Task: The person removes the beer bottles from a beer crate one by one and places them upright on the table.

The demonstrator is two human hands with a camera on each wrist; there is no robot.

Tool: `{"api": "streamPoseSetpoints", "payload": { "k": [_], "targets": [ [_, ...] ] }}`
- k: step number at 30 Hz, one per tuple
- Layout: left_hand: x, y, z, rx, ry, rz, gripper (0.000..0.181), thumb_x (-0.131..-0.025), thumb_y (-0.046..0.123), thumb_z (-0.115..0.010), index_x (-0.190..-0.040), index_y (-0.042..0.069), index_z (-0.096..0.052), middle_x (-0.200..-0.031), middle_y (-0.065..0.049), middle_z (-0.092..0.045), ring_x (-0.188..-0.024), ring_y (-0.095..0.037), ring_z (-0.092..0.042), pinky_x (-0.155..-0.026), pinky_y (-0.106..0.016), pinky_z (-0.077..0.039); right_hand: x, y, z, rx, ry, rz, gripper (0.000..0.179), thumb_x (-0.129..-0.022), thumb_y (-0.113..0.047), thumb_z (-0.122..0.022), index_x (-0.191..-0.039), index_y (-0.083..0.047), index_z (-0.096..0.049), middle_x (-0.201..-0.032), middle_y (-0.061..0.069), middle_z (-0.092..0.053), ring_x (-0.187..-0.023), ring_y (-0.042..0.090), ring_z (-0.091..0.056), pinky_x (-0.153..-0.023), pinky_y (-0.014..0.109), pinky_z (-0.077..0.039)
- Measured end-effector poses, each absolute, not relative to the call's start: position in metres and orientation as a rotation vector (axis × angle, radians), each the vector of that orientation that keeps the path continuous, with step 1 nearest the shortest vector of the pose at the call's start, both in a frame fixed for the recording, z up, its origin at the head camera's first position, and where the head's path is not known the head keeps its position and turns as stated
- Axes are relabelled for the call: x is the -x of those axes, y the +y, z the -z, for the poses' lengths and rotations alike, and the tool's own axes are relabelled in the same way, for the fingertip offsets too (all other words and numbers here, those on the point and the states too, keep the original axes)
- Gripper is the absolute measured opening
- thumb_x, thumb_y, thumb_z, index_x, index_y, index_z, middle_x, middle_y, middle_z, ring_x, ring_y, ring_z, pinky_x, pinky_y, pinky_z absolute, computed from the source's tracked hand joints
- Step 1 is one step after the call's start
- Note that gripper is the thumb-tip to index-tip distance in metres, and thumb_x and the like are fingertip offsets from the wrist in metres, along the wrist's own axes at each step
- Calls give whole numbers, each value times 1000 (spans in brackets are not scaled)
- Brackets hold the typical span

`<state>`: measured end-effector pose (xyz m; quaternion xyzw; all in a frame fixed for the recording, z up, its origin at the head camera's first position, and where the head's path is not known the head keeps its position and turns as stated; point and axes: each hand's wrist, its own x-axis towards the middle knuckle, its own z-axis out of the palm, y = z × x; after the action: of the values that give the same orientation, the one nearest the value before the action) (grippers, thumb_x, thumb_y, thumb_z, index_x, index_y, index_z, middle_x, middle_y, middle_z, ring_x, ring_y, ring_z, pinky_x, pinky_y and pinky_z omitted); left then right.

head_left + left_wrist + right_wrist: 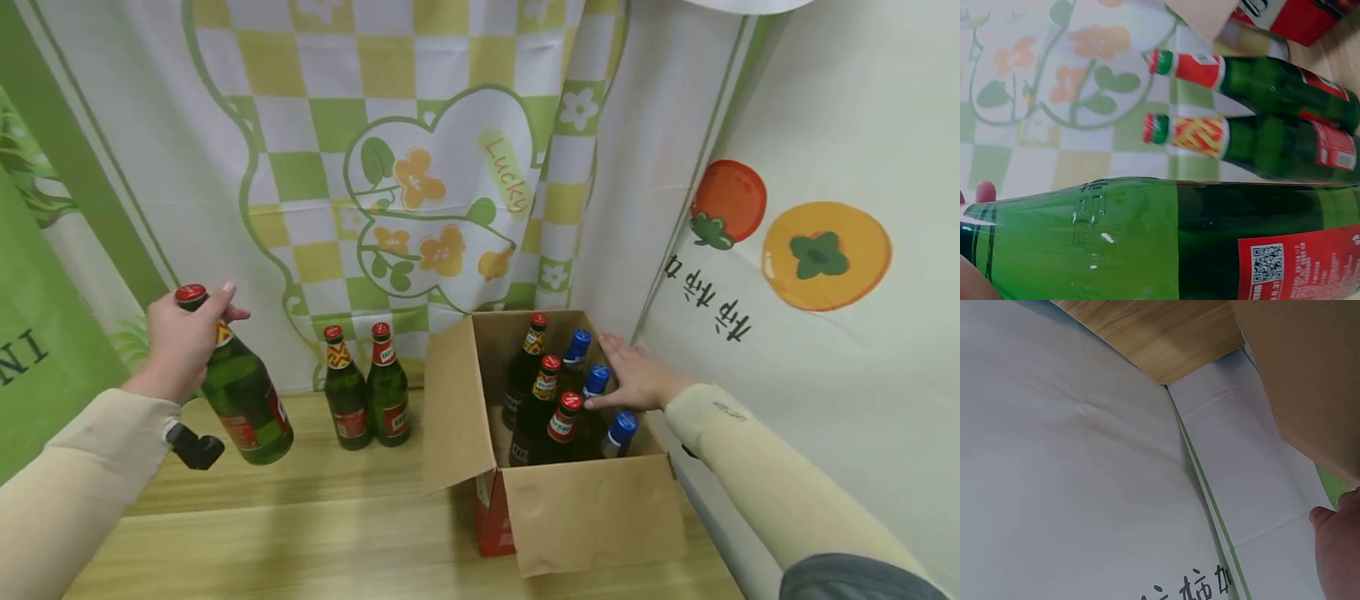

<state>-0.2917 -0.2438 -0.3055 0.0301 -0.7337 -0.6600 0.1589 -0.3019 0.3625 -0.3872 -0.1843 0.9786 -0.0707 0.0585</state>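
Note:
At the left of the head view my left hand (182, 337) grips a green glass beer bottle (243, 400) around its neck. This bottle leans, its red cap up and to the left; its red label with a printed code shows large in the left wrist view. My right hand (637, 375) rests on the right edge of an open cardboard box (457, 400), fingers extended and the thumb beside a blue-capped bottle (597, 382). Inside the box stand several bottles, some with red caps like the front red-capped bottle (562, 425), others with blue caps.
Two upright red-capped bottles, a yellow-necked one (348, 400) and a red-necked one (388, 396), stand together on the wooden table (337, 525) left of the box. A front flap (596, 517) folds outward. A checked curtain (330, 125) hangs behind; a white printed cloth (840, 150) covers the right side.

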Motion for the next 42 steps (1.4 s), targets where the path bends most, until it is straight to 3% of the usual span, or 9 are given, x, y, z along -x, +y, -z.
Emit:
{"api": "streamPoseSetpoints", "payload": {
  "k": [4, 9, 15, 23, 27, 29, 31, 37, 42],
  "targets": [
    [302, -243, 323, -146, -2153, 1794, 30, -103, 36, -65, -89, 9, -63, -67, 17, -69, -73, 1, -59, -58, -20, -35, 296, 370, 386, 542, 2962, 239, 126, -85, -68, -73, -157, 16, -11, -164, 36, -9, -150, 53, -11, -118, 66, -13],
    [316, -238, 350, -218, -2224, 1709, 26, -104, 38, -61, -101, 12, -61, -66, 22, -65, -71, 1, -60, -66, -18, -43, 291, 376, 384, 514, 2966, 244, 126, -84, -68, -72, -157, 16, -12, -164, 36, -9, -150, 53, -12, -118, 66, -14],
    [330, -238, 377, -260, -2293, 1615, 36, -105, 43, -58, -109, 7, -64, -65, 26, -61, -63, -7, -53, -58, -26, -41, 291, 373, 389, 522, 2973, 255, 126, -84, -68, -73, -157, 15, -13, -163, 36, -11, -150, 53, -14, -118, 66, -15],
    [340, -239, 418, -358, -2282, 1644, 43, -107, 37, -56, -106, -3, -71, -65, 15, -59, -53, -8, -52, -50, -26, -42, 291, 364, 408, 518, 2953, 309, 127, -83, -69, -73, -157, 15, -13, -163, 35, -14, -150, 52, -17, -120, 60, -17],
    [347, -240, 426, -381, -2250, 1642, 41, -107, 37, -56, -104, -2, -70, -55, 8, -56, -47, -8, -48, -44, -26, -38, 291, 359, 405, 489, 2949, 383, 126, -83, -64, -76, -158, 14, -12, -163, 36, -13, -150, 53, -16, -120, 61, -16],
    [353, -238, 427, -377, -2218, 1643, 38, -106, 35, -57, -103, -1, -68, -56, 10, -56, -47, -6, -47, -44, -24, -39, 291, 358, 401, 459, 2952, 404, 125, -83, -62, -78, -158, 13, -12, -164, 35, -13, -150, 52, -15, -120, 61, -16],
    [359, -236, 428, -377, -2200, 1641, 35, -106, 34, -57, -102, 1, -67, -60, 15, -56, -51, -3, -48, -49, -22, -41, 292, 357, 397, 443, 2960, 410, 124, -83, -59, -79, -158, 14, -12, -163, 36, -13, -150, 53, -16, -119, 62, -16],
    [371, -231, 437, -404, -2211, 1582, 38, -105, 37, -58, -111, 1, -68, -74, 26, -57, -88, 0, -55, -80, -20, -42, 299, 358, 391, 445, 2985, 352, 123, -84, -59, -78, -158, 13, -11, -164, 34, -14, -151, 51, -16, -120, 59, -16],
    [376, -225, 444, -382, -2249, 1534, 38, -107, 36, -56, -107, 0, -68, -77, 20, -57, -80, -3, -54, -74, -24, -42, 297, 361, 387, 436, 2973, 307, 125, -84, -66, -74, -159, 12, -11, -165, 33, -13, -151, 49, -16, -121, 58, -16]
  ]
}}
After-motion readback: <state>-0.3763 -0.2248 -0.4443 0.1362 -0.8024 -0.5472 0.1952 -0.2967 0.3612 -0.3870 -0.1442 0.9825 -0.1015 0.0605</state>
